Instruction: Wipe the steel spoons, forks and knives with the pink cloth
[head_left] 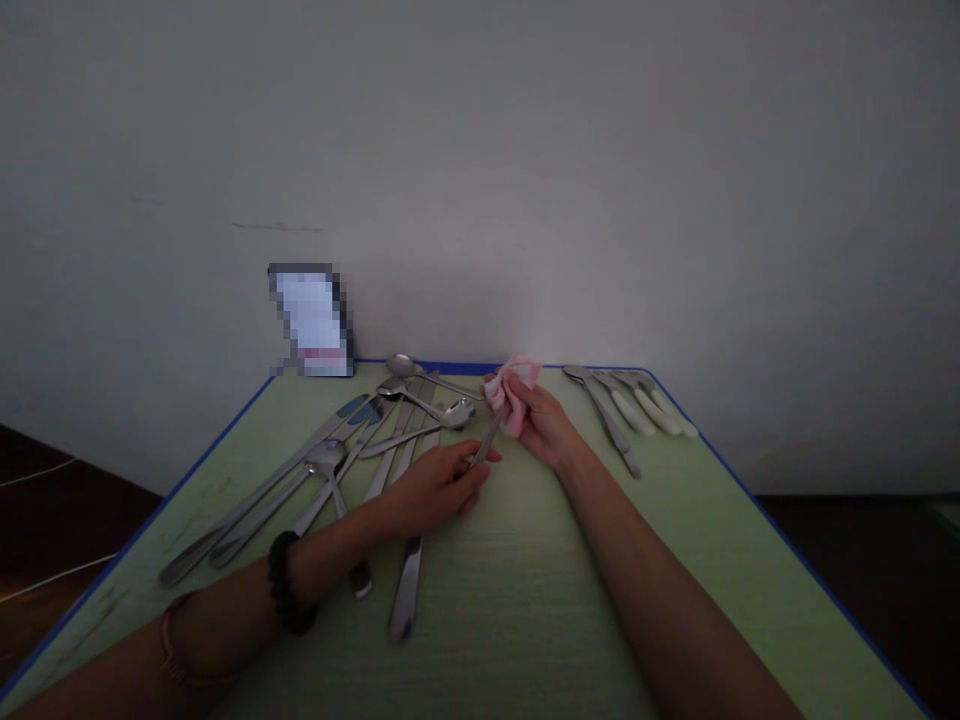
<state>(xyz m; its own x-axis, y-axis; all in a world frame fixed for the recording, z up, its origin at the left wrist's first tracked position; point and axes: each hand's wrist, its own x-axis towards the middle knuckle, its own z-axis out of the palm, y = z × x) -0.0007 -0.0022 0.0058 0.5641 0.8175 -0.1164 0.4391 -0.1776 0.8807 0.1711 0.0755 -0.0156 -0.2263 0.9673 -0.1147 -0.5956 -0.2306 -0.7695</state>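
My left hand [439, 488] is closed on the handle of a metal piece of cutlery [488, 440] that slants up to the right. A crumpled pink and white cloth [513, 408] covers its far end, so its kind is hidden. Fingers of my right hand [546, 425] pinch the cloth around that end. Left of and beneath my left arm lies a loose pile of metal cutlery, among it a spoon [327, 457] and a table knife [407, 592]. At the back of the pile, another spoon [401, 366] points left.
At the back right, several pieces with cream handles [636, 412] lie beside an all-metal piece [611, 430]. A blurred, lit screen [313, 318] leans near the wall at the back left. The green table [517, 600] has a blue edge and stands against the wall.
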